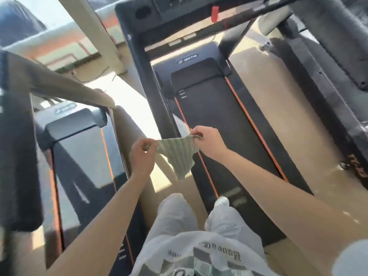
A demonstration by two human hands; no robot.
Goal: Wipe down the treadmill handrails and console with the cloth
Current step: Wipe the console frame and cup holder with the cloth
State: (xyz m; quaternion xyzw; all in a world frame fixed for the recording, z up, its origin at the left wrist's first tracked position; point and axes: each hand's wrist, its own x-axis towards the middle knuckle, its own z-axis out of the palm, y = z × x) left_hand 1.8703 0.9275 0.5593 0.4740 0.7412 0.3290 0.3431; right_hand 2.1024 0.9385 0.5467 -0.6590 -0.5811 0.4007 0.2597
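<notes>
— Black steel and rubber fill most of the view: the black treadmill with orange-edged belt [223,120] runs up the middle, its dark console [179,8] blurred at the top edge, a black upright post [143,62] on its left side.

— And beside it?

— A second grey-decked treadmill [83,148] stands to the left, on the tan floor [264,108].

— Where is the cleaning rag?

— The green-and-white striped cloth [177,154] hangs stretched in the air between both hands, above the belt's left edge and touching no part of the machine.

— How is it gripped?

— The left hand [142,156] pinches one corner in its fingers [148,145]; the right hand [209,140] has its fingers clenched on the opposite corner, and a loose point droops below.
</notes>
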